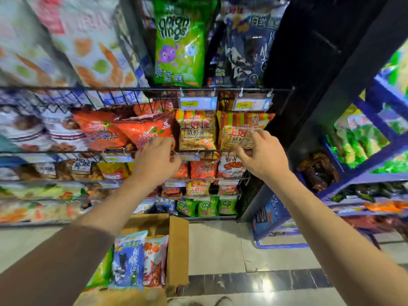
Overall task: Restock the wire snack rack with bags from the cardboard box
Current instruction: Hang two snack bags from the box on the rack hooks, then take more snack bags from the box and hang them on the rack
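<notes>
Bags (134, 259) still stand upright in the open box (176, 250) at bottom centre, so restocking is, by my reading, only partly done. At mid-frame the rack (154, 89) already looks well filled on every tier. Right hand (262, 155) pinches a prawn bag (240, 133) by its lower edge, seating it in the right-hand slot. Left hand (155, 160), fingers curled, rests at an orange bag (145, 131) on the same tier; whether it grips, I cannot tell.

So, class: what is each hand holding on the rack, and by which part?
The right hand grips a prawn cracker bag by its lower right side. The left hand pinches the lower edge of an orange bag.
</notes>
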`<act>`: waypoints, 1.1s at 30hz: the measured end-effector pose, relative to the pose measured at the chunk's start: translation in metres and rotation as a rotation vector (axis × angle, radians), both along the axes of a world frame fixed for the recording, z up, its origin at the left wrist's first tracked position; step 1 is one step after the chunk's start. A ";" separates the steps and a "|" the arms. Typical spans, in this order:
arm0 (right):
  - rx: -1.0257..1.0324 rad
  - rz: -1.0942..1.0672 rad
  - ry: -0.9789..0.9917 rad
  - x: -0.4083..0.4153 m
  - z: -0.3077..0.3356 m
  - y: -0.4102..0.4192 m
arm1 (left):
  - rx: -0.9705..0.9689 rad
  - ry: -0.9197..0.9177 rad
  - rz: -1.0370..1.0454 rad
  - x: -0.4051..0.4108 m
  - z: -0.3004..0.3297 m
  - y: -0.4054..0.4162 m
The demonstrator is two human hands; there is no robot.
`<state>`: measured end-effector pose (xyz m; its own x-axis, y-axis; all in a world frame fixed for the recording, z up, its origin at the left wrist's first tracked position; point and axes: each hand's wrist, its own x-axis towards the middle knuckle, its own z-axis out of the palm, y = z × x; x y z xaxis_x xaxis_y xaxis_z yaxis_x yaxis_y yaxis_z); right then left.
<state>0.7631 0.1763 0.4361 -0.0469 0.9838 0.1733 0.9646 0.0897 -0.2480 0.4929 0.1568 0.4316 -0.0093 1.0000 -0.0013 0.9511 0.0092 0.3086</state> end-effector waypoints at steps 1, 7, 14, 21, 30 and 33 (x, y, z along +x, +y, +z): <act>0.028 0.016 -0.034 -0.005 0.012 -0.005 | 0.006 0.051 -0.005 -0.005 0.013 -0.008; 0.061 0.112 -0.137 -0.047 0.067 -0.035 | 0.004 0.212 0.017 -0.049 0.068 -0.046; -0.002 0.183 -0.170 -0.139 0.074 -0.076 | -0.074 0.259 0.020 -0.143 0.070 -0.085; -0.208 0.186 -0.112 -0.280 0.037 -0.134 | -0.212 0.241 0.019 -0.281 0.021 -0.148; -0.612 0.176 -0.023 -0.374 -0.053 -0.177 | -0.447 0.177 0.084 -0.395 -0.065 -0.192; -0.737 0.139 0.042 -0.385 -0.102 -0.176 | -0.523 0.103 0.140 -0.411 -0.109 -0.194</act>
